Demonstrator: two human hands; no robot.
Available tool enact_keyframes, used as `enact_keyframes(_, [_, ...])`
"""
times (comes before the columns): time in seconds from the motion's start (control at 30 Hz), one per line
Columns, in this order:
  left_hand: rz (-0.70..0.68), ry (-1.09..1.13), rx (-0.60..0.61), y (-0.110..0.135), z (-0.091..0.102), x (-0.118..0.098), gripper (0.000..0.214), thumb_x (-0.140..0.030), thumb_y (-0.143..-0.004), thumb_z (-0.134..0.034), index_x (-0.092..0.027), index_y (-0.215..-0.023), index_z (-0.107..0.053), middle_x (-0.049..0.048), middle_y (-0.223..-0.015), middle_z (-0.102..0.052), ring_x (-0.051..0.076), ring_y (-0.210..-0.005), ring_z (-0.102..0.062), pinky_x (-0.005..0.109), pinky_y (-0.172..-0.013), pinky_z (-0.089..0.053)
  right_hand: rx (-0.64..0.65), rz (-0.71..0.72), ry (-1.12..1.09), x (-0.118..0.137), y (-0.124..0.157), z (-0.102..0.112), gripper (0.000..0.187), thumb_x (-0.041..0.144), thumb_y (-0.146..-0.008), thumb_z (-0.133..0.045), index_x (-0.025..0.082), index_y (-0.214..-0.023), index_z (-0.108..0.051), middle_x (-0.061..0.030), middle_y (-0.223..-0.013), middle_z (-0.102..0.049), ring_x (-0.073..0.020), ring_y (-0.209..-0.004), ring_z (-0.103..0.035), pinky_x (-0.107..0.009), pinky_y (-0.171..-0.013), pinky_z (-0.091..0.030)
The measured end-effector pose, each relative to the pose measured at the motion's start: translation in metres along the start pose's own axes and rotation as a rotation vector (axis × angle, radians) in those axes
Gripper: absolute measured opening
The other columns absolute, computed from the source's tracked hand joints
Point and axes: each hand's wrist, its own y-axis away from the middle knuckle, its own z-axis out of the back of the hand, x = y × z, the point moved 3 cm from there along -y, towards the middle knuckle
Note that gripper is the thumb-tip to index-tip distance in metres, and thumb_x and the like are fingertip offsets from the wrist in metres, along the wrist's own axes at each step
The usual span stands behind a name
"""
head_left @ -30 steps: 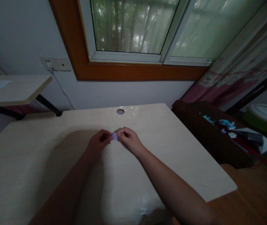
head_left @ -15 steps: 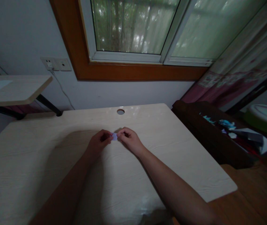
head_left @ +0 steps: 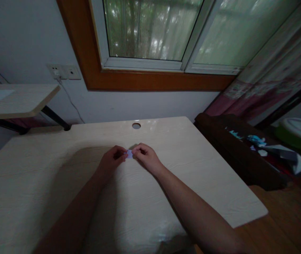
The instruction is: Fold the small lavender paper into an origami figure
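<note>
Between my two hands is a small pale purple piece that looks like paper (head_left: 129,154), partly covered by fingertips. My left hand (head_left: 112,157) pinches its left edge with thumb and forefinger. On the other side, my right hand (head_left: 147,157) grips the right edge in a similar pinch. Both hands are over the middle of the light wood-grain table (head_left: 145,201), toward its far side. Whether the piece is folded is too small to make out.
A round cable hole (head_left: 136,126) lies near the table's back edge. At the left stands a raised shelf (head_left: 20,100) on black legs. A dark brown bench (head_left: 240,158) with scattered items is beyond the right edge. The window (head_left: 153,35) is ahead.
</note>
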Motion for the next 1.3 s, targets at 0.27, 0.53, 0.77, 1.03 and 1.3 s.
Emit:
enact_keyframes(0.27, [-0.009,-0.008,-0.007,0.0007,0.0001,-0.0040,0.025,-0.038,-0.076,-0.073,-0.019,-0.091,-0.066,-0.0009,-0.073,-0.065,0.014,-0.067,-0.061,0.025,-0.065,-0.047,-0.006,0.001,-0.021,-0.0012,0.0002,-0.0011,0.011,0.029,-0.082,-0.065,0.019,-0.082,-0.071,-0.0002,-0.075,-0.061,-0.0126,-0.066,-0.049,-0.024,-0.061,-0.037])
enact_keyframes(0.53, [0.009,-0.003,-0.006,0.0009,0.0001,-0.0052,0.025,-0.036,-0.075,-0.073,-0.019,-0.091,-0.065,-0.0010,-0.074,-0.066,0.014,-0.068,-0.061,0.025,-0.066,-0.047,-0.004,-0.003,-0.024,0.0010,0.0002,-0.0003,0.011,0.029,-0.081,-0.064,0.019,-0.081,-0.070,-0.0003,-0.074,-0.060,-0.0126,-0.066,-0.048,-0.024,-0.060,-0.037])
enact_keyframes(0.77, [-0.004,0.004,-0.005,0.0008,-0.0002,-0.0043,0.023,-0.034,-0.076,-0.073,-0.019,-0.091,-0.065,-0.0009,-0.075,-0.066,0.014,-0.068,-0.061,0.025,-0.066,-0.047,-0.001,0.003,-0.015,-0.0008,0.0001,-0.0006,0.012,0.030,-0.082,-0.064,0.020,-0.083,-0.071,-0.0001,-0.074,-0.060,-0.0127,-0.066,-0.048,-0.024,-0.060,-0.037])
enact_keyframes(1.03, [0.006,0.011,-0.006,0.0019,0.0000,-0.0057,0.022,-0.034,-0.075,-0.073,-0.019,-0.090,-0.066,-0.0014,-0.074,-0.065,0.013,-0.068,-0.061,0.024,-0.065,-0.047,-0.005,0.007,-0.008,-0.0004,-0.0004,-0.0014,0.012,0.030,-0.082,-0.064,0.020,-0.082,-0.070,-0.0008,-0.076,-0.061,-0.0133,-0.068,-0.050,-0.025,-0.061,-0.038])
enact_keyframes(1.3, [0.007,0.014,0.003,0.0009,-0.0004,-0.0071,0.024,-0.035,-0.074,-0.074,-0.019,-0.089,-0.065,-0.0010,-0.074,-0.065,0.014,-0.069,-0.061,0.025,-0.066,-0.047,0.000,-0.009,-0.008,-0.0017,0.0002,-0.0011,0.013,0.030,-0.083,-0.064,0.019,-0.082,-0.070,-0.0004,-0.073,-0.060,-0.0131,-0.067,-0.049,-0.024,-0.060,-0.038])
